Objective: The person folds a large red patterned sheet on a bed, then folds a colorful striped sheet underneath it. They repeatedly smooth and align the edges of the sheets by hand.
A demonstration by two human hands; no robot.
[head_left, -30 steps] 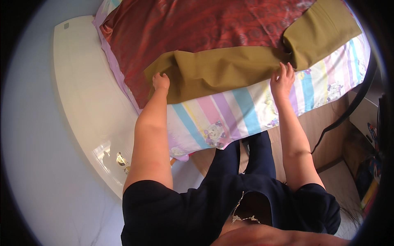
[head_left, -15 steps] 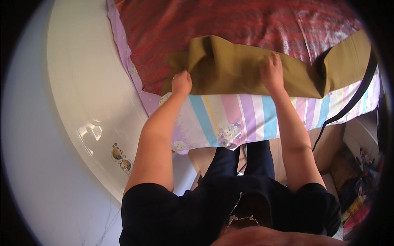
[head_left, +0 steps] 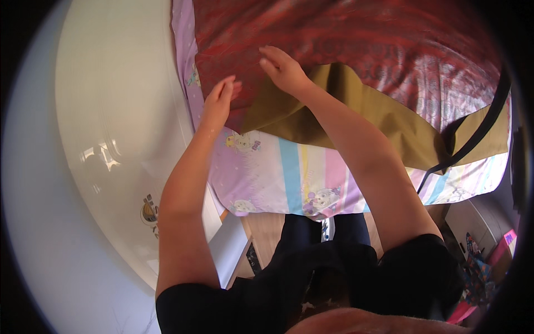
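Observation:
A long olive-brown cloth point(head_left: 384, 108) lies crumpled across the near edge of a glossy red sheet point(head_left: 345, 28). My left hand point(head_left: 218, 103) is over the left corner of the red sheet, just left of the cloth's pointed end, with its fingers stretched out and nothing in them. Further in, my right hand point(head_left: 285, 71) hovers above the red sheet beside the cloth's far edge. Its thumb and fingers are apart, and it holds nothing. My right forearm crosses over the cloth and hides part of it.
Under the red sheet is a pastel striped bedsheet point(head_left: 272, 167) with cartoon figures, hanging over the near edge. A glossy cream headboard point(head_left: 122, 111) curves along the left. A black strap point(head_left: 478, 139) runs down the right side, near a white cabinet point(head_left: 473, 222).
Both hands have come off the olive-brown cloth. My right hand has moved left and away from me; my left hand has shifted left. The cloth's left end now lies folded to a point.

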